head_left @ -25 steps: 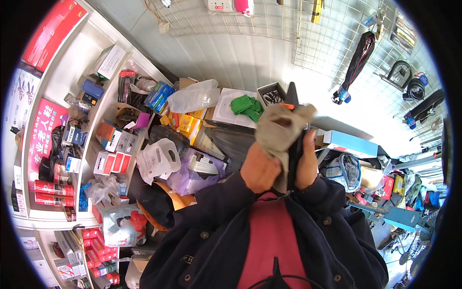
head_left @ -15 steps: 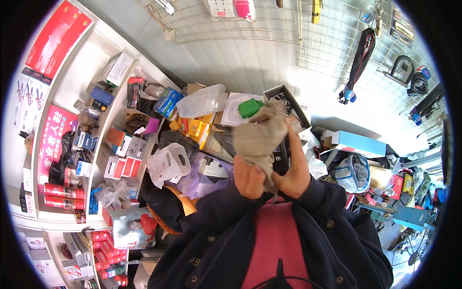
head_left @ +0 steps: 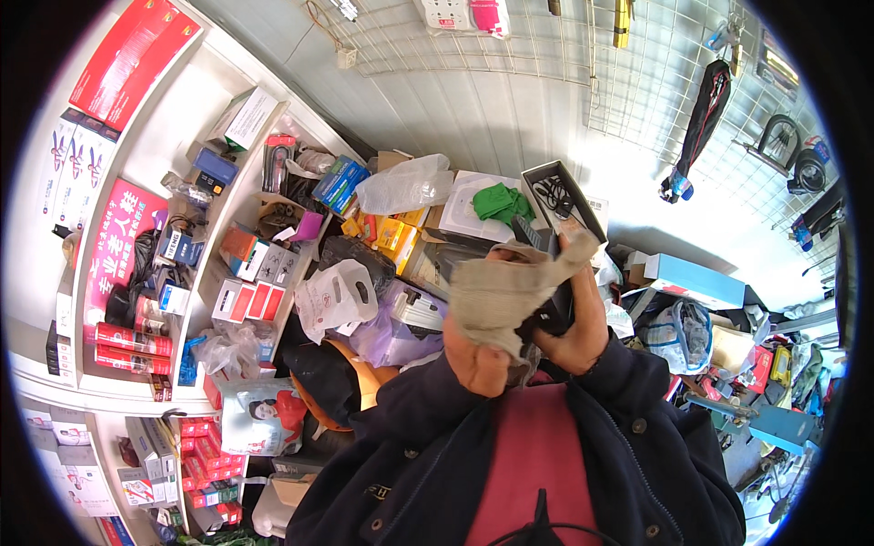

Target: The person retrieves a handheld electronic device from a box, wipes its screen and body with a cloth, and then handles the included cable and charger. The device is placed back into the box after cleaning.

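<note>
Room: a pale panelled wall [head_left: 410, 100] behind, with a white wire grid [head_left: 619, 100] fixed across its upper part
Shelving: a white shelf unit [head_left: 205, 96] on the person's left, its compartments holding boxes, bagged goods and red tubes [head_left: 133, 349]; small red boxes [head_left: 202, 460] are stacked in a lower bay
Light-blue carton: a long box [head_left: 694, 280] on the right, its contents out of sight
White box: a flat box [head_left: 460, 221] near the wall, with a bunched green cloth [head_left: 499, 204] lying on top
Purple bag: a thin plastic bag [head_left: 375, 338] left of the hands, a pale item partly showing at its mouth
Striped bag: a blue-and-white bag [head_left: 663, 340] on the right, clear crumpled plastic in its top
Dark tray: a lidless narrow box [head_left: 592, 223] beside the white box, with black cables [head_left: 553, 193] inside
Beige cloth: the cloth [head_left: 499, 296] is bunched above the left hand and spreads across toward the right hand
Left hand: the hand [head_left: 477, 366] grips the cloth from below, its fingers partly covered
Right hand: the hand [head_left: 587, 318] grasps a dark object [head_left: 555, 314], thumb toward the body
Dark object: between the cloth and the right palm, mostly hidden, its shape unclear
</note>
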A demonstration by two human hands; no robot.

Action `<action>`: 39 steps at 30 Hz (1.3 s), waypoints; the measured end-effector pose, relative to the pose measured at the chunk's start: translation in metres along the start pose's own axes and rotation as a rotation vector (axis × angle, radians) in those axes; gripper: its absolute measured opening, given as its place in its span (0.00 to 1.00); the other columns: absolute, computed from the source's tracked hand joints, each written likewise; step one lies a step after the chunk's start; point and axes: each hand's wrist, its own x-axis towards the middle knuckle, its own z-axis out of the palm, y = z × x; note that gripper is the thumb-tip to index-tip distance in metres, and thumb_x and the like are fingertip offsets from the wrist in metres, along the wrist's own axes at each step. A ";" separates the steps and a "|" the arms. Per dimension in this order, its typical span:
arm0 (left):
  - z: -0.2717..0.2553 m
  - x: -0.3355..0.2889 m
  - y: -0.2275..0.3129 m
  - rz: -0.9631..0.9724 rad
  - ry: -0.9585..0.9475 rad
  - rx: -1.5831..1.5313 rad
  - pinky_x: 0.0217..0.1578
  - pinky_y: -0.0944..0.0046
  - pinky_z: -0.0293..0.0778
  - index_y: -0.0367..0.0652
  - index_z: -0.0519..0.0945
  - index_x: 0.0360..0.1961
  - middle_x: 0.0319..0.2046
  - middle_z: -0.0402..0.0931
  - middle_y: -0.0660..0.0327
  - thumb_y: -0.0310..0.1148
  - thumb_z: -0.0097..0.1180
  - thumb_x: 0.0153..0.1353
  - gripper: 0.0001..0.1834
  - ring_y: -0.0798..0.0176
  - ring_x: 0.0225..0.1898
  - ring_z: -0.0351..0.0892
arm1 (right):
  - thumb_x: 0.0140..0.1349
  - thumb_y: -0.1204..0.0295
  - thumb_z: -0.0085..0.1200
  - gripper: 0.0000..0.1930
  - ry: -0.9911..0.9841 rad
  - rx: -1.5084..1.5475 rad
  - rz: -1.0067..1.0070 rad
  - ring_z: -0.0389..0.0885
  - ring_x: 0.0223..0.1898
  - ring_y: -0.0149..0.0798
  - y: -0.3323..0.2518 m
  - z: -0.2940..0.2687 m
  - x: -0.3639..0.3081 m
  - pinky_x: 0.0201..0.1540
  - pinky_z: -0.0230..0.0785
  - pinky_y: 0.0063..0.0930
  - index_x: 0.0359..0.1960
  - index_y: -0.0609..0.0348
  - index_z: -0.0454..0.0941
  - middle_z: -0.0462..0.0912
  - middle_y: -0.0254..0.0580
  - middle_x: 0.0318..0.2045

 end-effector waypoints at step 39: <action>-0.020 -0.008 -0.005 0.065 -0.087 0.458 0.61 0.50 0.71 0.35 0.82 0.55 0.57 0.78 0.47 0.39 0.60 0.59 0.25 0.46 0.58 0.78 | 0.47 0.81 0.57 0.50 -0.391 0.584 0.300 0.71 0.63 0.35 0.012 -0.018 0.000 0.64 0.63 0.27 0.77 0.65 0.52 0.74 0.45 0.64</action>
